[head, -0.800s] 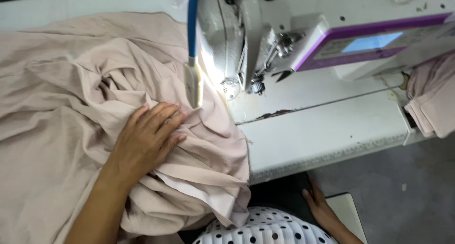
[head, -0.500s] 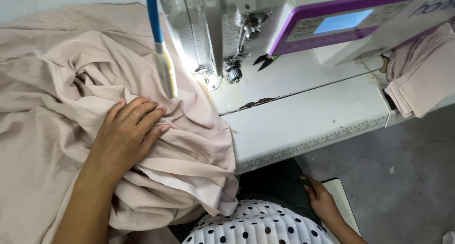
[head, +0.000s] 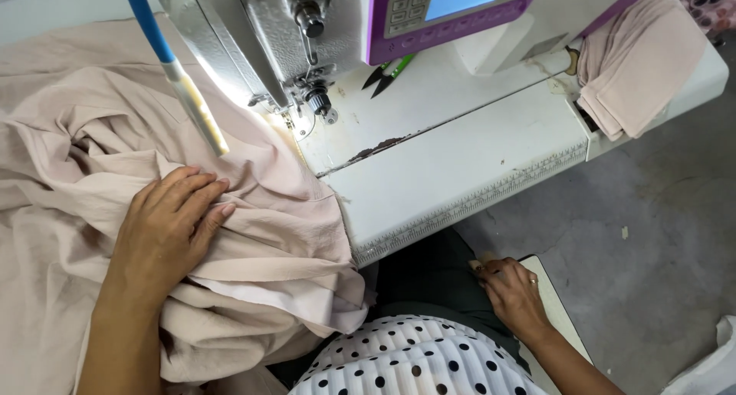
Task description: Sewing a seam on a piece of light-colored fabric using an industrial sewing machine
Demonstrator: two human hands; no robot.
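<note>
— Your left hand (head: 167,225) lies flat and open on the pale beige cloth (head: 84,134), fingers spread and pressing a soft ridge of folds; it grips nothing, only rests on the weave.

— And my right?

— Your right hand (head: 512,291) is down below the table edge, beside your lap, fingers curled loosely at the corner of a flat, cream-coloured board (head: 558,307). You wear a ring there. Whether you pinch something small between the fingertips, I cannot tell.

— Where does the cloth lie?

— It heaps over the left half of the white table (head: 475,161), matte and crumpled, with deep creases, and spills off the front edge toward your dotted white top (head: 414,360). One smooth, folded hem hangs just under your left palm.

— What sits beyond it?

— Your sewing machine (head: 253,34), grey metal with a purple-framed panel, stands just past the cloth, its needle area lit brightly. A blue tube with a pale tip (head: 180,77) slants down over the fabric. The table's paint is chipped near the machine, a printed ruler runs along its front, and a folded pink piece (head: 636,65) rests at the far right corner.
</note>
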